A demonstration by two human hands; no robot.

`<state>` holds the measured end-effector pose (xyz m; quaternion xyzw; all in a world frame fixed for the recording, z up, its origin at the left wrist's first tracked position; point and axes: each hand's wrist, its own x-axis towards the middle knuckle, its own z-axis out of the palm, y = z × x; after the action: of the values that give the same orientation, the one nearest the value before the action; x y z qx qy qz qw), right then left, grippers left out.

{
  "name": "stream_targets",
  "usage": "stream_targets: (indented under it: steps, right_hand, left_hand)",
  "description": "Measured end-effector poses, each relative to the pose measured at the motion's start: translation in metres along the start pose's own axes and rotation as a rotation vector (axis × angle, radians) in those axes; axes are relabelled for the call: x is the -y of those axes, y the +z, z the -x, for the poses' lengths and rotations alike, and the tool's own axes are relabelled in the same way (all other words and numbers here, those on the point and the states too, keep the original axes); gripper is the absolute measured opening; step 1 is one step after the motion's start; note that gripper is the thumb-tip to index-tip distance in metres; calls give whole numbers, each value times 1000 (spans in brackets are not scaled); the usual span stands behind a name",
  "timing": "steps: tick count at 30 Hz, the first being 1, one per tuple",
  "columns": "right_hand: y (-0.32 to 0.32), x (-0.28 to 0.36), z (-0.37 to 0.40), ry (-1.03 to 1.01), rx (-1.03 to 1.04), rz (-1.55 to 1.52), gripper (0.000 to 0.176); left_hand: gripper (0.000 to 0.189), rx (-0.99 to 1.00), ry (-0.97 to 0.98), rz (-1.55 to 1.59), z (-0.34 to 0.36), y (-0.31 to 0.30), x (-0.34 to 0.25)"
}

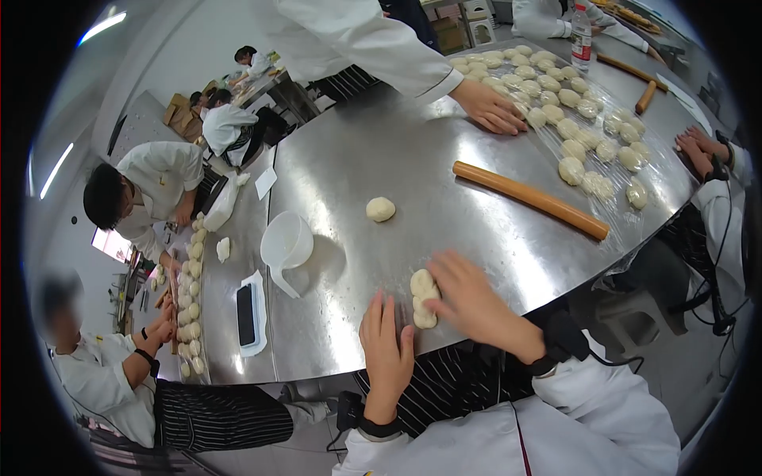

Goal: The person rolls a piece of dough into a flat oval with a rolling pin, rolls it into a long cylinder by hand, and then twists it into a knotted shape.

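A lumpy, elongated piece of dough (pixel 423 289) lies on the steel table near its front edge, between my two hands. My right hand (pixel 475 303) is at its right side, fingers stretched out and a little blurred, with the thumb against the dough. To the left of the dough, my left hand (pixel 386 343) rests flat and open at the table edge, holding nothing. A round dough ball (pixel 380 209) sits by itself farther up the table. Left of that stands a white plastic measuring cup (pixel 286 241) with its handle toward me.
A wooden rolling pin (pixel 530 200) lies to the right. Beyond it, several dough balls (pixel 571 170) sit under plastic wrap, touched by another person's hand (pixel 488 107). A phone (pixel 248 315) lies on the left, near co-workers and their row of dough. A bottle (pixel 581 38) stands at the back.
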<state>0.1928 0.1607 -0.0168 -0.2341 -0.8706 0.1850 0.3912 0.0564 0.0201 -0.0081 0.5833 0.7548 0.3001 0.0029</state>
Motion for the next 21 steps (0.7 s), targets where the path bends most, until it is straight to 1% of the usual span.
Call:
stream_targets:
  steps: [1,3,4,6,8,9,11,12,13,14,15,16,18,19,20,21]
  right_hand:
    - [16,13,0,-81,39,-15,44]
    - [21,47,-7,-38,227,147,37]
    - [26,54,-7,-95,272,134,35]
    - [42,61,-9,-206,368,107,29]
    - [53,48,-12,-355,380,-15,24]
    - [55,38,-14,-409,372,-59,22]
    - [41,12,-40,-544,333,80,18]
    - [25,-9,-51,-598,340,176,16]
    - [21,-36,-55,-413,309,122,15]
    - [7,-48,-44,-319,273,176,16]
    - [-1,-55,-37,-259,242,201,16]
    - [-8,-61,-32,-220,224,217,17]
    - [-31,-43,-4,-66,247,346,20]
    - [-27,-45,12,-53,186,261,22]
    - [-25,-33,22,-42,204,210,22]
    - [-29,-12,18,-118,305,174,20]
  left_hand:
    - [44,-65,-12,67,3,0,3]
    - [41,-110,-59,216,8,-1,11]
    - [40,-132,-85,292,7,-4,13]
    - [39,-155,-41,305,5,-15,17]
    - [41,-150,-3,313,6,-20,28]
    - [40,-153,-80,416,6,-23,25]
    - [38,-184,-4,452,9,-14,51]
    - [36,-268,-54,609,11,2,63]
    - [34,-232,18,449,17,0,69]
    - [29,-222,89,354,15,-13,52]
    - [28,-148,62,302,16,-22,41]
    - [28,-167,92,261,14,-18,42]
    - [29,-189,120,164,18,-10,48]
    - [30,-145,112,183,17,-11,48]
    - [30,-155,133,143,16,-10,46]
    - [29,-158,157,100,16,-11,42]
